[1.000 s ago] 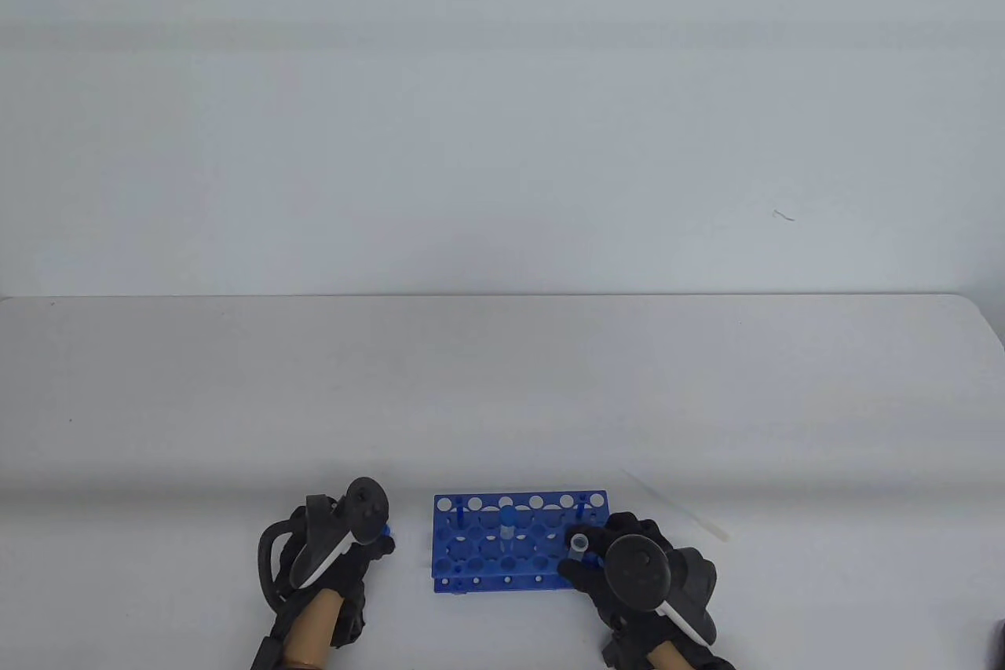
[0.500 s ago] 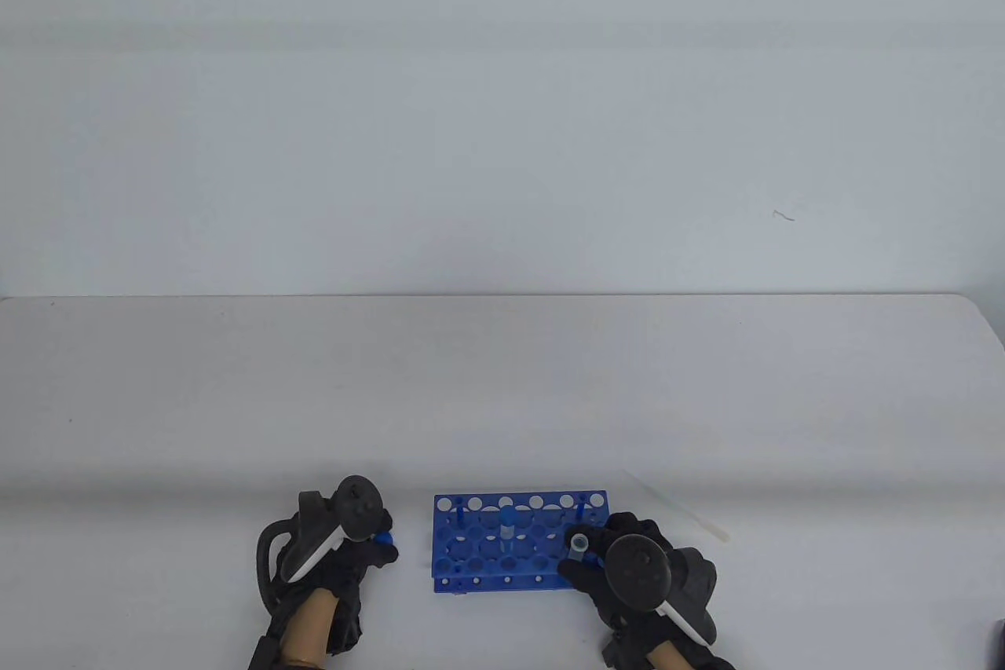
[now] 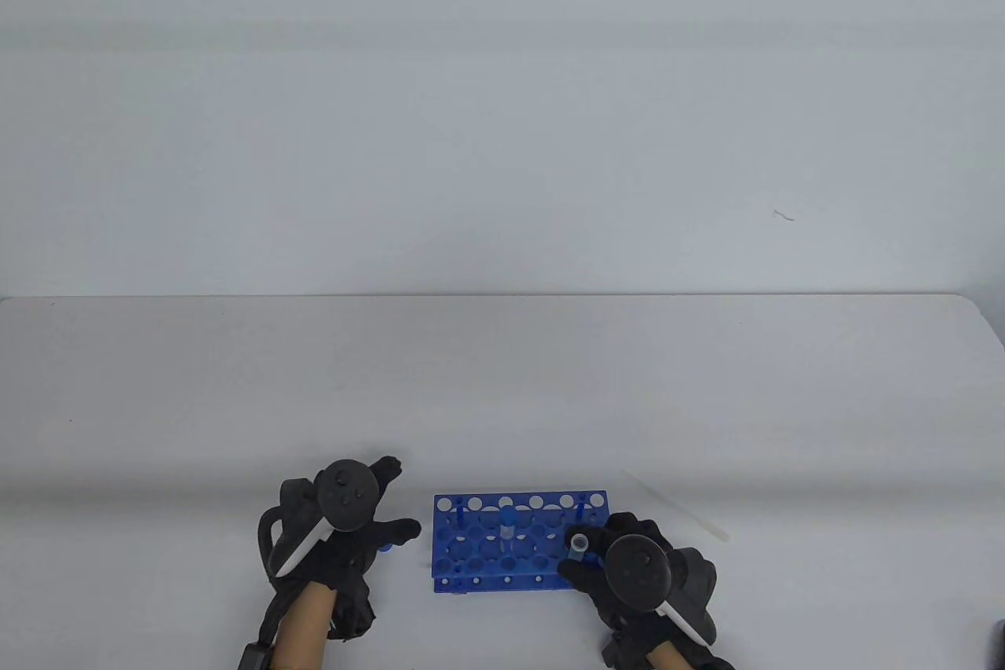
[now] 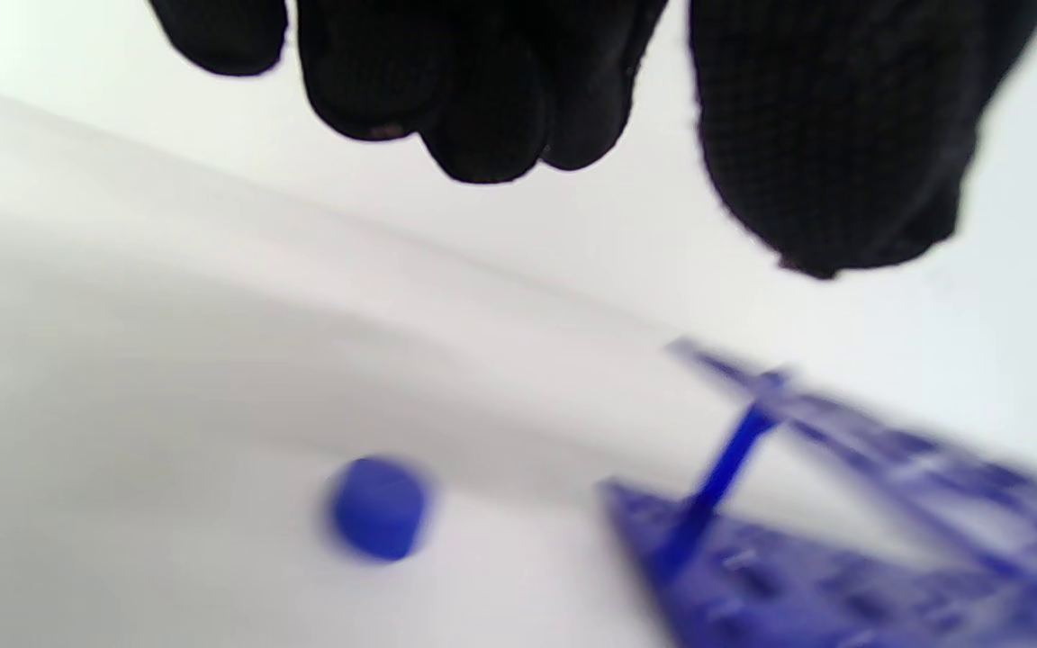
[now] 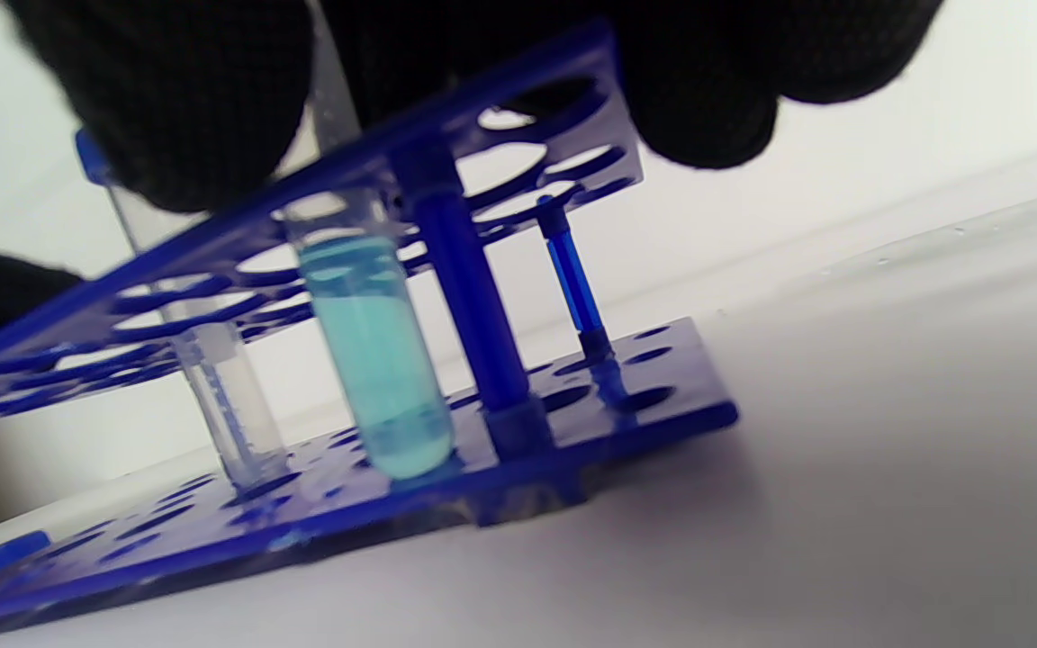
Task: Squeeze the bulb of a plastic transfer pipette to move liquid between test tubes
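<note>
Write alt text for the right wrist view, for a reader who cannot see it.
A clear plastic test tube of pale turquoise liquid stands in a blue plastic tube rack on a white table. The black-gloved right hand fills the top edge at the rack's upper plate. A second, clear-looking tube stands further left.

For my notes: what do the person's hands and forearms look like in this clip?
Both hands, left hand and right hand, wear black knit gloves. Each carries a dark grey tracker with a round head and a white-edged handle strapped to its back. The forearms are bare skin, no sleeves. A black cable loops off the left tracker, and a small black box sits at the left wrist.
</note>
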A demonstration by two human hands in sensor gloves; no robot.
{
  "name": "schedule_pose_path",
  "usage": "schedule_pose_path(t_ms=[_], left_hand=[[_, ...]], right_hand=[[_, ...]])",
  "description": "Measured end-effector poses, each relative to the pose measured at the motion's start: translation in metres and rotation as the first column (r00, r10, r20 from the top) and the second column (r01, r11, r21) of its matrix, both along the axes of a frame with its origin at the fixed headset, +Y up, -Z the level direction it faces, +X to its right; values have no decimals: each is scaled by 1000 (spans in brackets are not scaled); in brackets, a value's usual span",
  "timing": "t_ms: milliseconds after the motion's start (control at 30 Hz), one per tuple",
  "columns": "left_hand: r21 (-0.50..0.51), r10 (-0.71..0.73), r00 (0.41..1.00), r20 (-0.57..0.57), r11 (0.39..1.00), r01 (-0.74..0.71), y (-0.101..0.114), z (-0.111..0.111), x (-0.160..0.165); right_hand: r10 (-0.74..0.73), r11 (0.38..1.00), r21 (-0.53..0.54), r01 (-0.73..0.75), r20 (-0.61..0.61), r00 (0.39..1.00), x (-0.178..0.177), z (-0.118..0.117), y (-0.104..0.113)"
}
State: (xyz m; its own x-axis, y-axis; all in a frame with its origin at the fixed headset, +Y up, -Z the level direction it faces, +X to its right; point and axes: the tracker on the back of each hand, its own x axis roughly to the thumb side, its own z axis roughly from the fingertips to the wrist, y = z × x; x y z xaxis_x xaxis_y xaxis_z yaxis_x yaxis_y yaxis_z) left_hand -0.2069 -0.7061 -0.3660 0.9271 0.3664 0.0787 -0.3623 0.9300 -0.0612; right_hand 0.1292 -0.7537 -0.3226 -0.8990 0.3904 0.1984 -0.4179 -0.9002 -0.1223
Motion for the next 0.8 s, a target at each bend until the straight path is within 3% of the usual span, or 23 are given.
schedule_pose_path(t_ms=[100, 200, 433, 800], left_hand=[[23, 122, 991, 63, 992, -124, 8, 5, 19], [-45, 205, 970, 133, 979, -201, 4, 7, 40], [-43, 107, 977, 183, 994, -101, -12, 10, 67], [-19, 85, 990, 108, 996, -83, -32, 3, 91]], right_hand=[[0, 1000, 0, 0, 0, 1000, 0, 0, 0], [0, 1000, 0, 0, 0, 1000, 0, 0, 0], [1, 1000, -1, -1, 0, 1000, 0, 0, 0], [0, 1000, -1, 0, 0, 1000, 0, 0, 0]])
